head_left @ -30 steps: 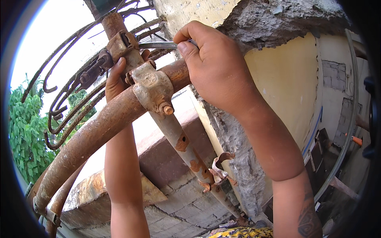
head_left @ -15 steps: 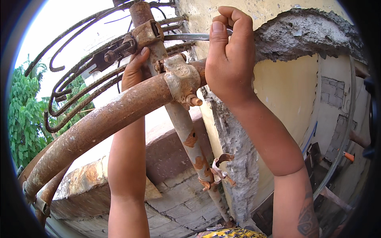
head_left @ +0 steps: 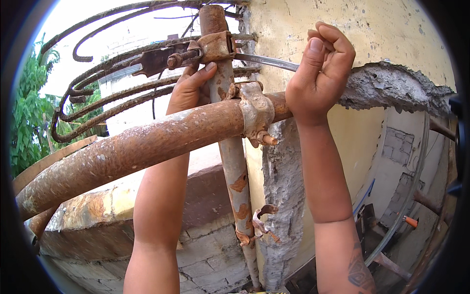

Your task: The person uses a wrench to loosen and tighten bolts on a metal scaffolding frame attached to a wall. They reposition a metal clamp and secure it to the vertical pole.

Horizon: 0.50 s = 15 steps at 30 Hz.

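My left hand (head_left: 190, 92) is closed on a rusty upright pipe (head_left: 234, 164), its thumb pressed just under the upper scaffold clamp (head_left: 217, 46); its fingers are partly hidden behind the metal. From that clamp a silver wrench (head_left: 269, 61) runs to my right hand (head_left: 320, 73), which is closed loosely around its handle with the fingers curled. The wrench's head is hidden at the clamp. Lower down, a second clamp (head_left: 257, 111) with a protruding bolt joins the upright to a thick rusty crossing pipe (head_left: 142, 139), which passes in front of my left forearm.
Bent rebar hooks (head_left: 81, 110) stick out at left. Beside the pipe stand a yellowish wall (head_left: 303, 29) and broken concrete (head_left: 396, 88). An opened clamp (head_left: 262, 223) hangs low on the upright. A block wall (head_left: 210, 259) lies below, green foliage (head_left: 29, 127) far left.
The view has turned and shifted, so the pipes, clamps and both hands appear farther right. The wrench now slopes down toward my right hand in the picture. Both grips stay the same.
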### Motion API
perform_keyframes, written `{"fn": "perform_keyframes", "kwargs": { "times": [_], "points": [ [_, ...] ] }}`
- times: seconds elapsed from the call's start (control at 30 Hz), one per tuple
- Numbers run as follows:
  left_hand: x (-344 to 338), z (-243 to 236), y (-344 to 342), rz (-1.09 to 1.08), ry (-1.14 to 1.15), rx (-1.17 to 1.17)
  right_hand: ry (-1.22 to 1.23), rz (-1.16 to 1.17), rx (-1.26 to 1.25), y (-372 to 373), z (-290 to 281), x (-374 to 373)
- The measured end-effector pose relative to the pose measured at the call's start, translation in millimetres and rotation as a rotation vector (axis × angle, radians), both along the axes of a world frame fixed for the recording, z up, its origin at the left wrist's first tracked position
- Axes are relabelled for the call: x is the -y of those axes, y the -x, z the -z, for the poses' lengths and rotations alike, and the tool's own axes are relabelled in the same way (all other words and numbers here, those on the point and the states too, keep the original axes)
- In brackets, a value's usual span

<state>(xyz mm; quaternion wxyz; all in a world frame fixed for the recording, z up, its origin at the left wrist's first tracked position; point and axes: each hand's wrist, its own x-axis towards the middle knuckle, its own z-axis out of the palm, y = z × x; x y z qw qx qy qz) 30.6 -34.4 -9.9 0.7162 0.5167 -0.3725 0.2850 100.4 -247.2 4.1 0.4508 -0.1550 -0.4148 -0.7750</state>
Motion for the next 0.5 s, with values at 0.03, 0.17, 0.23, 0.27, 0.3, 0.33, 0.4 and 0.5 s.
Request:
{"fn": "perform_keyframes", "kwargs": {
  "times": [0.03, 0.17, 0.23, 0.27, 0.3, 0.33, 0.4, 0.5],
  "points": [
    [3, -2, 1, 0.0, -0.003, 0.004, -0.011, 0.026, 0.028, 1, -4, 3],
    [-1, 2, -3, 0.039, 0.007, 0.04, -0.043, 0.108, 0.061, 0, -7, -1],
    [-2, 1, -2, 0.021, 0.007, 0.033, 0.022, 0.074, -0.007, 6, -3, -2],
    [0, 0, -3, 0.003, 0.008, 0.023, -0.002, 0.089, 0.044, 2, -8, -1],
    [1, -1, -3, -0.014, 0.009, 0.012, -0.023, 0.125, 0.023, 1, -11, -1],
    [0, -1, -3, -0.036, 0.004, 0.004, -0.043, 0.163, 0.002, 1, -14, 1],
    [2, -2, 0, -0.03, 0.004, 0.008, -0.045, 0.152, -0.08, 9, -14, 0],
    [1, -3, 3, -0.024, -0.009, 0.01, -0.047, 0.15, -0.175, 22, -15, 2]
  ]
}}
